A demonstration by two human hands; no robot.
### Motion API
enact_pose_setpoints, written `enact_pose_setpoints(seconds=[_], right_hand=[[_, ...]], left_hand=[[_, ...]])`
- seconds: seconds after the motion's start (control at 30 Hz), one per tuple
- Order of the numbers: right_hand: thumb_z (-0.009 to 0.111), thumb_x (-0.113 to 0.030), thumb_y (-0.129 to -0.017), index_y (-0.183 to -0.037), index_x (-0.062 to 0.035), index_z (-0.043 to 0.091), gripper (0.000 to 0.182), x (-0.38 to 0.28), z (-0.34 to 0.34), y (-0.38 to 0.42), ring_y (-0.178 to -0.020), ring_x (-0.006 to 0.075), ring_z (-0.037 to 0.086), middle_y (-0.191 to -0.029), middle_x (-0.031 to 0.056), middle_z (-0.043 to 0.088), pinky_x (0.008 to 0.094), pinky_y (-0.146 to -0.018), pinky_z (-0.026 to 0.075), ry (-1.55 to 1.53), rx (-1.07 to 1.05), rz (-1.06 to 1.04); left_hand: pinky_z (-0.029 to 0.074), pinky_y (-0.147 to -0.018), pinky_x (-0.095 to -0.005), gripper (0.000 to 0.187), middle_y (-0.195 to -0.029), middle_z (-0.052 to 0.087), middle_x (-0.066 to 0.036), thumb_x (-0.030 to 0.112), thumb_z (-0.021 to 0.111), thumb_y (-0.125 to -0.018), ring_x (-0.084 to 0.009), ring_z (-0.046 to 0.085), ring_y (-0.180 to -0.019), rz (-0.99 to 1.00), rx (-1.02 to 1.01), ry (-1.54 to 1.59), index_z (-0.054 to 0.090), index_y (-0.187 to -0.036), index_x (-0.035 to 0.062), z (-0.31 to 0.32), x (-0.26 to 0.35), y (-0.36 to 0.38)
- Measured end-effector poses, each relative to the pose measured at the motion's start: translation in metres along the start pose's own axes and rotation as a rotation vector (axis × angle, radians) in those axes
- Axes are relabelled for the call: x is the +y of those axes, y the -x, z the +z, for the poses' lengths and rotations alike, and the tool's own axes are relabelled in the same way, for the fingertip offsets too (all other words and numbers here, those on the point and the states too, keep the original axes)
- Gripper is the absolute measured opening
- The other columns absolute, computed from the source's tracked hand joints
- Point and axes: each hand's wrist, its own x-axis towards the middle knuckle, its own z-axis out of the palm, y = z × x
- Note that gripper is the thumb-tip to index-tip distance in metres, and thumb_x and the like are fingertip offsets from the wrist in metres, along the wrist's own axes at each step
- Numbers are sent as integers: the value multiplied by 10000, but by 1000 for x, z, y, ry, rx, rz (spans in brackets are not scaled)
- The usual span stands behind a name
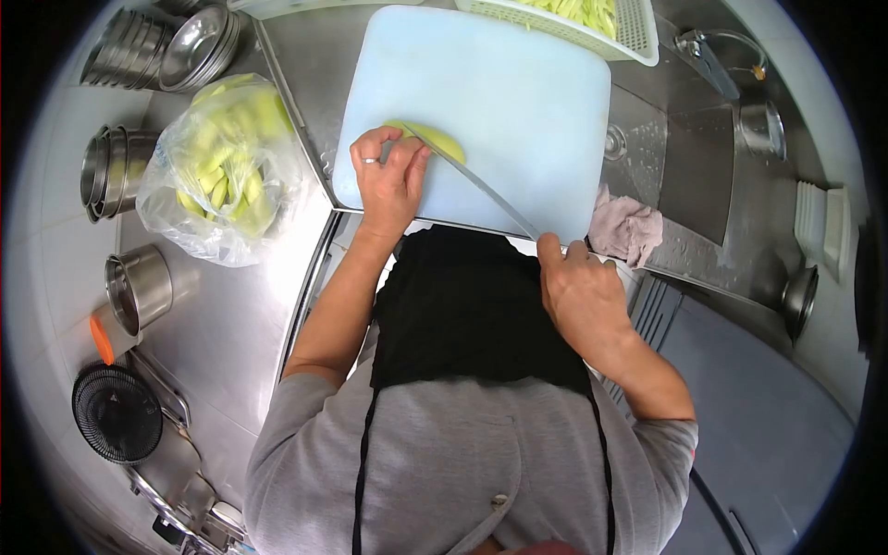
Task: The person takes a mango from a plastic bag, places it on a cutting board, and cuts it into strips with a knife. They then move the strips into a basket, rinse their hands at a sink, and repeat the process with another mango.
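On the light blue cutting board (518, 102) lies a yellow-green vegetable piece (441, 141). My left hand (389, 176), with a ring on one finger, presses its curled fingers on the near left part of that piece. A long knife (490, 191) runs diagonally across the board, its blade tip at the vegetable beside my left fingertips. My right hand (583, 282) is closed around the knife's handle at the board's near right edge; the handle is mostly hidden in the fist.
A clear plastic bag (217, 176) of green vegetables stands left of the board, near stacked metal bowls (199, 46) and pots (139, 287). A white basket (638, 37) of cut strips is beyond the board. At right are a crumpled cloth (626, 227) and a sink (698, 171) with a faucet.
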Motion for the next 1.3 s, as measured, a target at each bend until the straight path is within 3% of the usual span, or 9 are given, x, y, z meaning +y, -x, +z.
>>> enact_pose_setpoints(seconds=[0.17,0.57,0.97,1.07,1.17,1.3], right_hand=[[641,-17,-868,-934,-46,528,134,2,7,-7,-574,228,712,-722,120,631,324,-476,570,25,-27,-7],[638,-16,-870,-903,-48,504,142,2,33,-43,-589,239,724,-706,122,624,326,-486,578,10,-27,-33],[620,-61,-930,-942,-17,523,108,12,76,-105,-616,391,707,-697,220,669,496,-573,592,-203,-44,-44],[594,-81,-958,-959,0,532,102,43,75,-118,-659,463,687,-682,244,661,564,-642,573,-640,18,-136],[571,-91,-977,-976,10,539,106,42,64,-111,-690,509,669,-699,255,661,607,-688,548,-467,-6,-3],[576,-65,-967,-964,10,527,89,21,54,-84,-668,496,672,-716,264,669,593,-670,559,-419,17,59]], left_hand=[[453,-906,-441,240,-1133,624,-109,81,842,-841,-314,565,-1066,-11,-6,16,701,-1030,128,0,0,-1],[451,-904,-441,221,-1123,609,-98,76,843,-826,-311,567,-1043,-39,-27,37,710,-994,132,-3,2,-4],[458,-907,-437,233,-1109,609,-86,85,843,-831,-305,577,-1039,-34,-3,44,702,-1011,133,-3,1,-3],[463,-910,-439,216,-1117,626,-98,96,831,-851,-311,579,-1046,-59,4,46,694,-1017,117,-3,1,-3],[472,-910,-440,203,-1129,639,-111,92,812,-873,-322,582,-1052,-78,6,63,685,-1032,94,-3,-3,1],[486,-908,-447,192,-1134,648,-117,64,787,-889,-342,585,-1056,-101,14,61,683,-1050,74,-3,-4,3]])
